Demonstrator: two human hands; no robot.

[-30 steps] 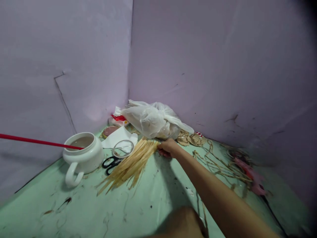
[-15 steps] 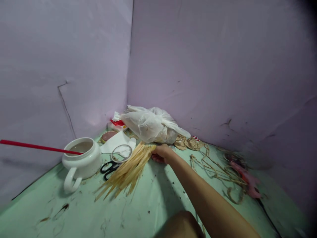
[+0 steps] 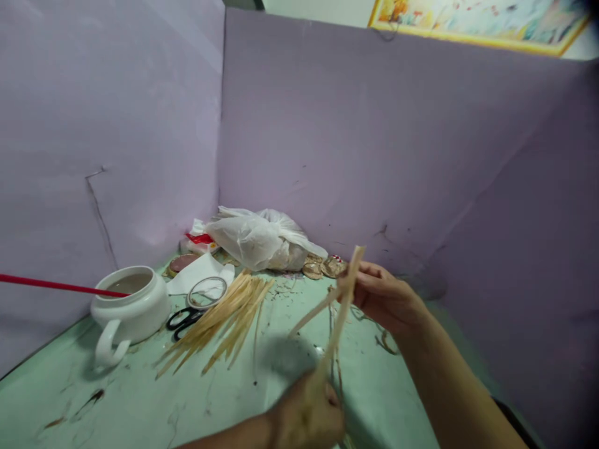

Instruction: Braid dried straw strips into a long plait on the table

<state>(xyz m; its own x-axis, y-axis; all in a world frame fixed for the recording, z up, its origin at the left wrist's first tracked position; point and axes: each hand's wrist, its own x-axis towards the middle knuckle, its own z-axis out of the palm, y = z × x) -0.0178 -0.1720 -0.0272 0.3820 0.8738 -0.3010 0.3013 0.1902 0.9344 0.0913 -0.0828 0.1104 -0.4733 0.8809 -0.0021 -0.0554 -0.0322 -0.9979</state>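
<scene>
My left hand (image 3: 306, 411), low in the middle, is closed in a fist at the lower end of a long pale straw strip (image 3: 344, 312); motion smears it somewhat. My right hand (image 3: 384, 296), higher and to the right, has its thumb and fingers closed on straw near the strip's upper end. A shorter piece of straw (image 3: 316, 312) slants down leftward from the right fingers. To the left, a fanned bundle of straw strips (image 3: 229, 312) lies on the green tabletop (image 3: 224, 411), apart from both hands. Brown twisted cord lies partly hidden behind my right hand.
A white handled pot (image 3: 135, 312) with a red stick (image 3: 56, 285) in it stands left. Near the bundle are black-handled scissors (image 3: 180, 321), a tape roll (image 3: 206, 292) and white paper (image 3: 196, 274). A tied plastic bag (image 3: 257, 240) and woven discs (image 3: 322, 267) lie by the purple walls.
My right hand has left the bundle and moved right and up with straw in it. My left hand has come into view on the strip's lower end. The view has tilted up and turned right.
</scene>
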